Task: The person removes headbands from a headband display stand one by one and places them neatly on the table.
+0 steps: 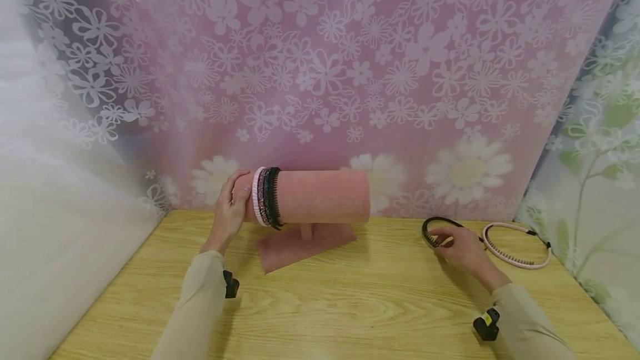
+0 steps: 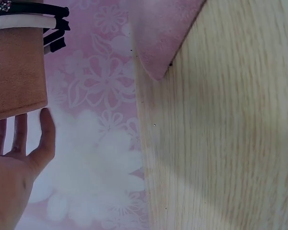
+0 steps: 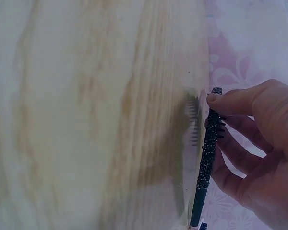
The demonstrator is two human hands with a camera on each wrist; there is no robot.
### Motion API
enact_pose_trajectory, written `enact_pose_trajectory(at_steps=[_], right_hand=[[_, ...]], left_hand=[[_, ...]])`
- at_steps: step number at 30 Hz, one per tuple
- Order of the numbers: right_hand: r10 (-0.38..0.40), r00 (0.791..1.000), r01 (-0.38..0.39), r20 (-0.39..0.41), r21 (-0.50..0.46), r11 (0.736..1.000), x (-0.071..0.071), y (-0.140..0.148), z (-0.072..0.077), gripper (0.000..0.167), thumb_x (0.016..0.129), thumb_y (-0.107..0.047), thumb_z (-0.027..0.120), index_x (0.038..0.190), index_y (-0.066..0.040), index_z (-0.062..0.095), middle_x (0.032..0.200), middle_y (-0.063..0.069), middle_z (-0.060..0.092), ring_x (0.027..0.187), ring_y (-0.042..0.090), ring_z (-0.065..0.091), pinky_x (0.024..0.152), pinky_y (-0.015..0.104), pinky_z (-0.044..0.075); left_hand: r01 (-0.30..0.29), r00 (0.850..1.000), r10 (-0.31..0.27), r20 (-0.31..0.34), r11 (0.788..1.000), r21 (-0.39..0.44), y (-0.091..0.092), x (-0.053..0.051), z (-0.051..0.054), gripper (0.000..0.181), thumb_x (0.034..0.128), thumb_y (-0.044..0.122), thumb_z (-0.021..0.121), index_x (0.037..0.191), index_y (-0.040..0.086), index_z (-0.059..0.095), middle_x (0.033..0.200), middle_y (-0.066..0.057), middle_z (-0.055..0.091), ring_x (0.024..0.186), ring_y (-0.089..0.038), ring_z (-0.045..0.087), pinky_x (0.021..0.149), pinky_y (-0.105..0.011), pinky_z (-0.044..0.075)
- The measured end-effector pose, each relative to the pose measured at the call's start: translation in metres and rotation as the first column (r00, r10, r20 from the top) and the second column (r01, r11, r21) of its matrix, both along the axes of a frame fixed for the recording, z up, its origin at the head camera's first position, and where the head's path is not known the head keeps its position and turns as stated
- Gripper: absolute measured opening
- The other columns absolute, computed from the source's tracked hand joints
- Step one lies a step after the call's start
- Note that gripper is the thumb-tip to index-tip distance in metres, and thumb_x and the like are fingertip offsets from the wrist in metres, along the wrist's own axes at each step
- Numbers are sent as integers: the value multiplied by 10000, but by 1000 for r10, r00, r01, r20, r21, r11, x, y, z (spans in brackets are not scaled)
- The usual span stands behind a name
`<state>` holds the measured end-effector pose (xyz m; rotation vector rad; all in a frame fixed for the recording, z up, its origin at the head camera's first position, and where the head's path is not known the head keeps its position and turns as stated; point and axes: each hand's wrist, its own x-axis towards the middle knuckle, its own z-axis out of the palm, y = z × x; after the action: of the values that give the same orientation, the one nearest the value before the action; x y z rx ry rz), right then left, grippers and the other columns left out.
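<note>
A pink, velvety headband stand has a horizontal roll on a short post and flat base. My left hand holds the roll's left end, thumb in front and fingers over the top. Beside that hand several headbands circle the roll, among them a pale ribbed one and a black toothed one. At the right, my right hand pinches a black headband with sparkling beads and comb teeth. In the right wrist view it stands edge-on between thumb and fingers.
A pale pink headband with inner teeth and black tips lies right of my right hand. The wood-grain table meets a pink floral curtain at the back. Pale sheets hang on both sides.
</note>
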<state>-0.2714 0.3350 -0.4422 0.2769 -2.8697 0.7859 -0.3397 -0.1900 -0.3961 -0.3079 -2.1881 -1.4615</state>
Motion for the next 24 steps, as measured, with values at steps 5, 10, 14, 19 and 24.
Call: enact_pose_trajectory(at_steps=[5,10,14,19,24], right_hand=[[20,1000,-20,-9,21,1000,-1,3,-5,346,855,-35,748,1199,-1,724,954,137,743,836,316,741,711,457,592],[25,1000,-24,-16,19,1000,0,4,-5,344,859,-27,739,1201,6,721,965,148,745,839,314,741,717,465,591],[12,1000,-12,-18,16,1000,2,3,-1,337,889,-59,727,1220,6,712,1001,178,747,862,321,740,708,455,591],[6,999,-5,-50,15,1000,5,-3,9,340,929,-116,714,1247,4,699,1032,196,743,888,327,732,704,452,587],[33,990,-31,-139,17,999,6,-12,22,341,956,-141,701,1267,-2,692,1059,201,736,907,348,733,708,472,588]], left_hand=[[74,996,-77,43,996,59,2,6,9,458,1070,337,494,1509,208,474,1588,-76,443,1361,-350,479,1135,-554,346],[106,988,-117,105,989,101,8,23,27,462,1076,286,468,1519,157,449,1552,-158,464,1226,-346,550,1012,-457,439],[92,987,-107,124,989,115,10,27,32,450,1071,273,472,1507,164,466,1543,-149,479,1196,-317,564,976,-402,447],[94,985,-112,128,986,137,7,23,32,459,1071,285,466,1516,175,461,1519,-143,495,1131,-246,582,924,-328,476],[97,985,-119,126,980,171,1,22,29,460,1079,308,466,1521,179,455,1465,-139,505,1038,-129,594,839,-229,500]])
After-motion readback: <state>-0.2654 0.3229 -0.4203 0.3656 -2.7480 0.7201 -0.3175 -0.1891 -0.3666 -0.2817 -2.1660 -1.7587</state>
